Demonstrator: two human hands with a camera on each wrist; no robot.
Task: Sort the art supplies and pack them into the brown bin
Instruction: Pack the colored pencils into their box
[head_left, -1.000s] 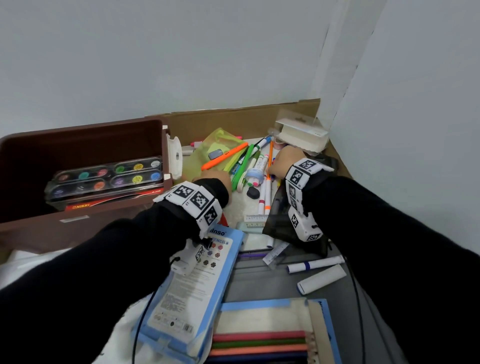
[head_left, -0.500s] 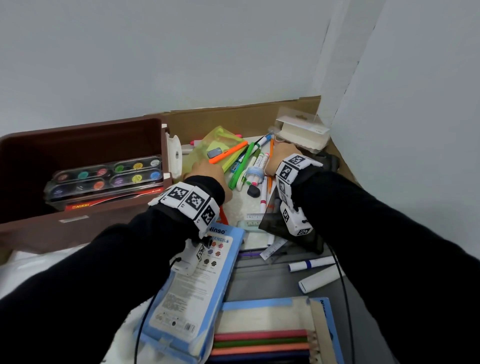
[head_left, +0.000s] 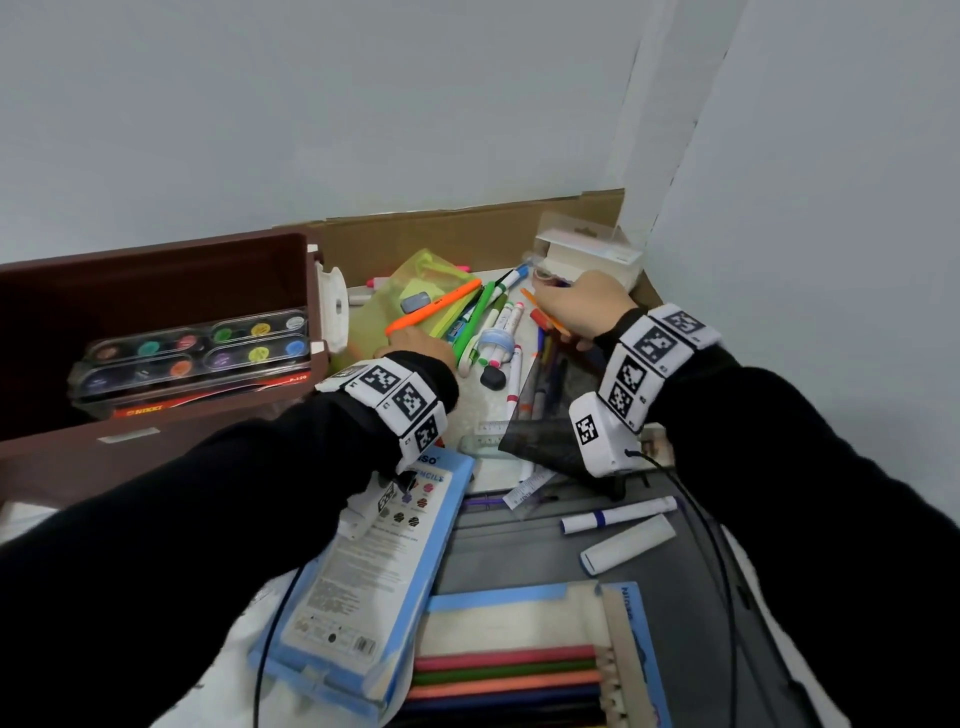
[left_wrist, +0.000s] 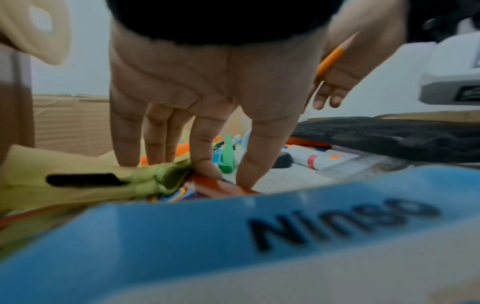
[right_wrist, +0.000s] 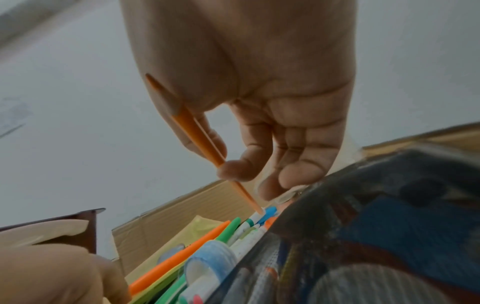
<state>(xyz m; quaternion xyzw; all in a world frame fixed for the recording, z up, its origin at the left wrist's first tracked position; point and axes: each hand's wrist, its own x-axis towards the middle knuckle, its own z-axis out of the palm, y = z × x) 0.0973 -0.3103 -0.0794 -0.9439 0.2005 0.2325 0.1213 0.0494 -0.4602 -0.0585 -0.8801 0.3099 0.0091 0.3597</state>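
While the brown bin (head_left: 156, 270) at the left holds only a paint palette set (head_left: 197, 353), the loose pens and markers (head_left: 493, 332) lie heaped beside it, so the sorting step looks barely begun. The right hand (head_left: 582, 306) pinches a thin orange pencil (right_wrist: 197, 133) between thumb and fingers, its tip low among the markers. The left hand (left_wrist: 197, 86) reaches down with straight fingers, the tips pressing a flat red-edged pack (left_wrist: 221, 185) next to the yellow-green pouch (head_left: 415, 291); it grips nothing. Next, I judge, the pencil must come clear of the heap and cross to the bin without dragging neighbours along
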